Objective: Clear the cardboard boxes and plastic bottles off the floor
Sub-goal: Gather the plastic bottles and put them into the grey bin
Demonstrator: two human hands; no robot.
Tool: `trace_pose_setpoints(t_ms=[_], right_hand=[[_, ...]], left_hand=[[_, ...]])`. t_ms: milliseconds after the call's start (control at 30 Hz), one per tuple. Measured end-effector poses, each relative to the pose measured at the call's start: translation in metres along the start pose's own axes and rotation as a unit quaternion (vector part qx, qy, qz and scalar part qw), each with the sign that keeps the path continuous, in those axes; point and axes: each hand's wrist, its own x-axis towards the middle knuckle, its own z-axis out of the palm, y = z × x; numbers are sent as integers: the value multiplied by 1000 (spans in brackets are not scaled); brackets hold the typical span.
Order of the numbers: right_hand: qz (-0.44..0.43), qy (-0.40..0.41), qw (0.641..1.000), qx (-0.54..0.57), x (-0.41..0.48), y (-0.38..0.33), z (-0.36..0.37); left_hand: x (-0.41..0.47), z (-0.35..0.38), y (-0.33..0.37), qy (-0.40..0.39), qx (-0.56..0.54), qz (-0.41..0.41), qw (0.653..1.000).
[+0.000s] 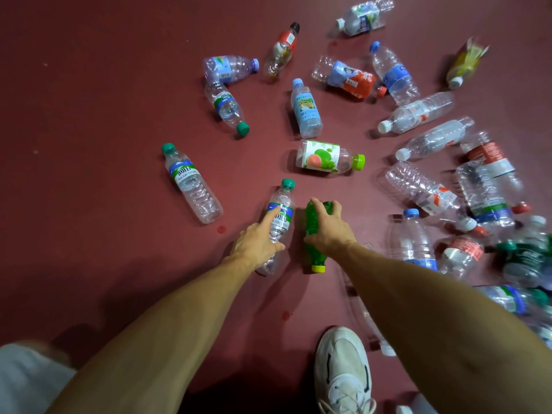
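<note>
On the dark red floor [89, 115] a clear bottle [191, 182] with a green cap lay empty at left. The left hand [257, 243] gripped a labelled bottle [282, 204], its blue-green band bearing Chinese writing. Just beside it, the right hand [327, 227] clasped a green bottle [314, 255]. A heap of bottles [484, 198] lay at right.

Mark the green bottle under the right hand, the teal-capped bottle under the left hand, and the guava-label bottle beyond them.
green bottle [314, 256]: head view, lower body above the yellow cap.
teal-capped bottle [284, 218]: head view, blue-green label.
guava-label bottle [321, 155]: head view, middle of the label.
</note>
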Motion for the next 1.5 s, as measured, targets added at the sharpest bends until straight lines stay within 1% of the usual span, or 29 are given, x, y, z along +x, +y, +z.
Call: trace_pose_setpoints(t_ms=[100, 200, 400, 567, 667, 800, 933, 1033, 1100, 1233, 1367, 1433, 1500], right_hand=[[-37, 9, 999, 1, 3, -12, -15], [-69, 13, 998, -6, -5, -30, -44], [-100, -9, 995, -25, -70, -92, -147], [-143, -9, 989, -43, -172, -168, -244], [-163, -15, 984, -70, -249, -214, -299], [-192, -16, 978, -75, -341, -275, -360], [-266, -18, 958, -104, -409, -334, -403], [-323, -30, 936, -138, -452, -372, -421], [-372, -43, 912, -166, -480, -396, -424], [-444, -66, 867, -218, -542, -436, -414], [-520, -83, 807, -266, -616, -474, -378], [-556, -96, 776, -280, -664, -488, -346], [-590, -118, 741, -298, -718, -496, -305]], left_hand=[[-3, -18, 8, 34, 2, 3, 999], [-18, -51, 19, 61, 2, -3, 998], [-100, -149, 60, 90, -44, -68, 993], [-206, -244, 103, 120, -97, -101, 983], [-282, -307, 135, 150, -137, -107, 973], [-376, -381, 165, 186, -166, -110, 962], [-458, -434, 178, 237, -166, -132, 948], [-517, -464, 185, 294, -187, -169, 922], [-558, -477, 187, 340, -204, -196, 897], [-643, -485, 184, 400, -214, -261, 852], [-744, -468, 160, 463, -221, -327, 794], [-801, -447, 140, 478, -221, -373, 764], [-859, -418, 120, 490, -240, -419, 725]])
